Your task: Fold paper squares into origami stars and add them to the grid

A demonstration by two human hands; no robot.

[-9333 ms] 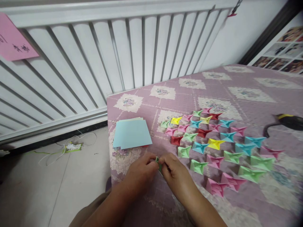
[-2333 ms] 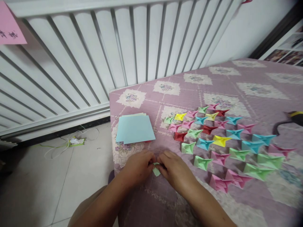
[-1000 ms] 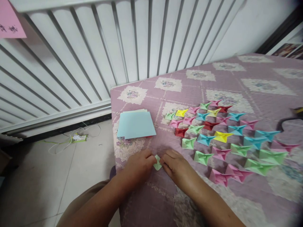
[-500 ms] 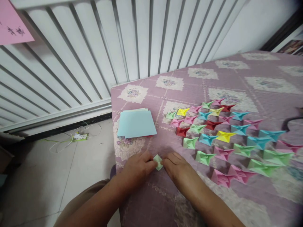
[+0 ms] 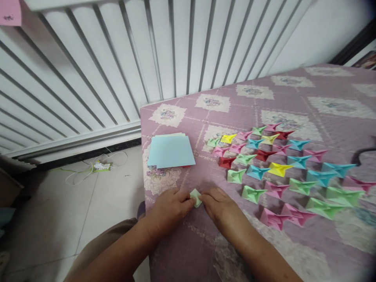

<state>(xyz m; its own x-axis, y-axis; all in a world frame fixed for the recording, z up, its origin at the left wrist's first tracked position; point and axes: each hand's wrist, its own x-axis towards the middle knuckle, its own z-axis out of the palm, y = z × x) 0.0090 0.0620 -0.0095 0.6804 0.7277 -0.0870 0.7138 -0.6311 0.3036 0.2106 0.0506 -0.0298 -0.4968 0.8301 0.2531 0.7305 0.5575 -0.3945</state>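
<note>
Fingers of the left hand grasp the left corner of a small, pale-green, diamond-shaped folded paper, thumb uppermost; fingers of the right hand touch its right corner, and whether they pinch it cannot be told. The folded paper lies on the worktop, covered with a purple floral cloth, on the near side of a light-blue-topped paper stack. Change: seen edge-on several seconds ago, then largely covered by the fingers, the folded paper now presents its flat face; this suggests a flattening or creasing stage, with shaping apparently incomplete. Count of pointed, folded-paper units at right: ten pink units, eight light-green units, six blue units, three red units, three yellow units (one paler); total thirty. Paper stack: one, sheet count not determinable. Power strip, white and green, on tiled floor: one.
</note>
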